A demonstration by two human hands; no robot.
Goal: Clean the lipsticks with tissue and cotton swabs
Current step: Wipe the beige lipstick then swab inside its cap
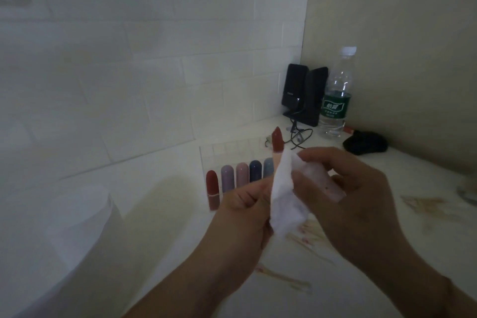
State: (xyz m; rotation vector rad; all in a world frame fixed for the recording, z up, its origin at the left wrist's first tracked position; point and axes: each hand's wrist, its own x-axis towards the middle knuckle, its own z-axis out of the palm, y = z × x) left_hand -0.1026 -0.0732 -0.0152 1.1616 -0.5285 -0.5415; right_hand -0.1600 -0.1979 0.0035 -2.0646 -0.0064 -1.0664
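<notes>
While curled, both hands clamped: left hand (244, 210) on lipstick (277, 141), right hand (346, 188) on tissue (284, 188).

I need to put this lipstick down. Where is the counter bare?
Bare counter lies left of the lipstick row, toward the white bag. Crowded: used swabs beneath the hands, cables and bottle in the corner.

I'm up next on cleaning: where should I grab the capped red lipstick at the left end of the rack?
Pinch the rounded cap of the red lipstick from above and lift it. It stands upright in the clear rack, its left side is free, and a purple lipstick crowds its right.
</notes>
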